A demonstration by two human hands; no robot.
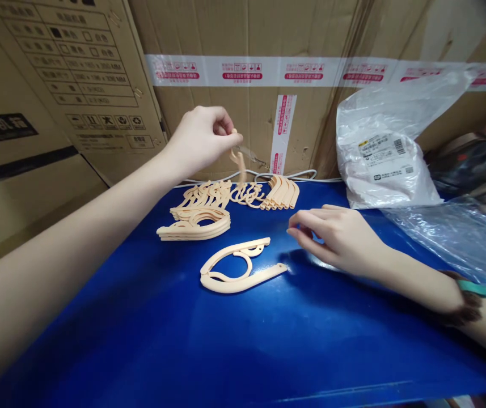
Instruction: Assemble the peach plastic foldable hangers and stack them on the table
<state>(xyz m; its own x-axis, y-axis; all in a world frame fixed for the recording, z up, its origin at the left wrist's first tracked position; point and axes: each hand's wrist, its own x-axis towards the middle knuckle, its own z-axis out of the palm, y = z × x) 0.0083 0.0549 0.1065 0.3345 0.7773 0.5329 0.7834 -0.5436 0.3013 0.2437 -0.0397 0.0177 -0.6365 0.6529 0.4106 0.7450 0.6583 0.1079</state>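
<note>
My left hand [212,136] is raised over the back of the table, thumb and fingertips pinched on a cream plastic hanger hook [241,164] that hangs down and is slightly blurred. In front lies a cream folding hanger [221,286], folded into a loop with its ends to the right. My right hand [332,235] hovers to the right of it with loosely bent, parted fingers, holding nothing. Behind the hanger sits a stack of folded hangers [195,232]. More loose hooks [249,194] and a row of curved hanger arms [283,192] lie at the back.
A blue tabletop [243,351] carries everything. Cardboard boxes [243,34] with printed tape wall off the back and left. A white cable [306,173] runs along the rear edge. A clear plastic bag [387,158] with a label stands at right, beside flat clear plastic film [459,238].
</note>
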